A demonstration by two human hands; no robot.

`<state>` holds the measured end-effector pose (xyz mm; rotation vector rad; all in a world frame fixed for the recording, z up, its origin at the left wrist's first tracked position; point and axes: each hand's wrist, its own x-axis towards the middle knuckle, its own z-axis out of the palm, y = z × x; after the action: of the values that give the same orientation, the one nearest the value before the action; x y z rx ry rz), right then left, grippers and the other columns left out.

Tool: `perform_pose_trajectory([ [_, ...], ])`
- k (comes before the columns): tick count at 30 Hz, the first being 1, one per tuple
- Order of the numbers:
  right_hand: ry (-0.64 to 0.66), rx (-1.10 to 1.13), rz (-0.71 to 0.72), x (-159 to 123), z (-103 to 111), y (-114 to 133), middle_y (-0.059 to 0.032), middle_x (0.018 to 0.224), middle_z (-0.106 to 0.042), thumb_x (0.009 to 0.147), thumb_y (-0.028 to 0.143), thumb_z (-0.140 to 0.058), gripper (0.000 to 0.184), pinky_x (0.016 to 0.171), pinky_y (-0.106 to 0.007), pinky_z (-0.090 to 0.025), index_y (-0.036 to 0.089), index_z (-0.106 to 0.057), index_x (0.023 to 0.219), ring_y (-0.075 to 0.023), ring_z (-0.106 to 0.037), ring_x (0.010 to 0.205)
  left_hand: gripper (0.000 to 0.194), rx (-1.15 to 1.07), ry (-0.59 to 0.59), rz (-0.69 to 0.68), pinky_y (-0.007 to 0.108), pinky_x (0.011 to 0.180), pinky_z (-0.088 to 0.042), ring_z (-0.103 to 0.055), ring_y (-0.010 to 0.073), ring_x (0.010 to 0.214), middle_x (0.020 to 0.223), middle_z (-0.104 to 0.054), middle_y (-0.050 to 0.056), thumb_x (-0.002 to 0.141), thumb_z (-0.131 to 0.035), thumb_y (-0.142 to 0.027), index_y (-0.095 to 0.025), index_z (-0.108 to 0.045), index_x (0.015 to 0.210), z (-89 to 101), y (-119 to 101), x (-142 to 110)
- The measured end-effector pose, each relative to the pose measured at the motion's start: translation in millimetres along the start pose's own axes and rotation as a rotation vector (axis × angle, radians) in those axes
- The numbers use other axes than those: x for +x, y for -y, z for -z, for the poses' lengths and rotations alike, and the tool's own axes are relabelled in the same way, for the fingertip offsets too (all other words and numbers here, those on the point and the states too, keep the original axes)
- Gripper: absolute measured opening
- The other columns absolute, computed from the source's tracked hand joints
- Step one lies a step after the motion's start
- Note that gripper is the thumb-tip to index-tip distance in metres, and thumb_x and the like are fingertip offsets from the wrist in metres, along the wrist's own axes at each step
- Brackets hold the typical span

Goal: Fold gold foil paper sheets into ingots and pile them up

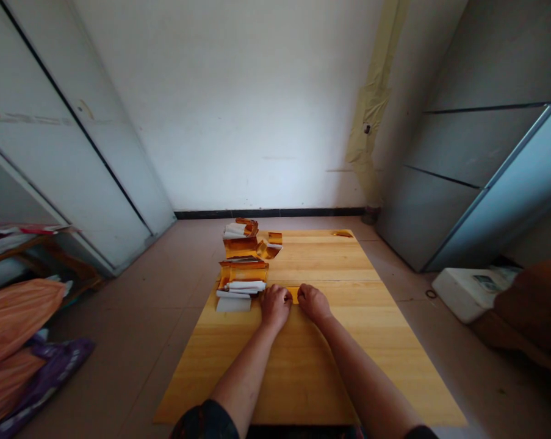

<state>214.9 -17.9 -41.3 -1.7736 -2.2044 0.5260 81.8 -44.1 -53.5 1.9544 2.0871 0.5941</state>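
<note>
Between my two hands lies a small golden-orange sheet, low over the wooden table. My left hand is closed on its left end, fingers curled. At the right end my right hand pinches it the same way. Most of the sheet's edges are covered by my fingers. Just left of my left hand is a stack of golden-orange folded pieces with white paper slips in front of it.
Farther back stand another golden pile and a few loose golden pieces. A curved golden scrap lies at the far right corner. A grey refrigerator and a white box stand right of the table; cloth bundles are at left.
</note>
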Motion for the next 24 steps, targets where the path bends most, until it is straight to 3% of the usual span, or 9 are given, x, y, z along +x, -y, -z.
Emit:
perform_pose_trajectory([
  [4,-0.013,0.015,0.015,0,0,-1,-0.0047,0.086,-0.067,0.082,0.015,-0.045,0.019,0.063,-0.021,-0.033,0.020,-0.063,0.084,-0.0134,-0.058,0.076,0.017,-0.066,0.043,-0.054,0.028,0.083,-0.035,-0.051,0.0168,0.098,0.096,-0.061,0.002,0.077,-0.055,-0.012,-0.023,-0.067,0.082,0.8,11,3],
  [9,-0.036,0.051,0.048,1,-5,-7,-0.0046,0.083,-0.066,0.079,0.012,-0.045,0.019,0.064,-0.021,-0.034,0.019,-0.063,0.082,-0.0137,-0.057,0.075,0.028,-0.088,0.005,-0.106,0.027,0.082,-0.036,-0.052,0.0155,0.095,0.093,-0.061,0.002,0.076,-0.048,-0.002,-0.023,-0.067,0.082,-4.0,18,2],
  [17,-0.031,0.192,0.178,3,-11,-20,-0.0022,0.081,-0.062,0.065,0.006,-0.051,0.020,0.068,-0.019,-0.038,0.018,-0.061,0.078,-0.0126,-0.055,0.075,0.022,-0.053,-0.080,-0.153,0.032,0.086,-0.036,-0.051,0.0189,0.098,0.095,-0.060,0.003,0.076,-0.053,-0.009,-0.022,-0.064,0.090,-4.7,15,-7],
  [24,-0.035,0.159,0.229,-3,-6,-18,-0.0030,0.091,-0.060,0.066,0.006,-0.052,0.026,0.069,-0.019,-0.040,0.019,-0.063,0.085,-0.0116,-0.055,0.075,0.014,-0.055,-0.118,-0.169,0.032,0.082,-0.035,-0.051,0.0193,0.091,0.087,-0.061,0.003,0.075,-0.054,-0.010,-0.021,-0.060,0.082,-4.3,12,-9],
])
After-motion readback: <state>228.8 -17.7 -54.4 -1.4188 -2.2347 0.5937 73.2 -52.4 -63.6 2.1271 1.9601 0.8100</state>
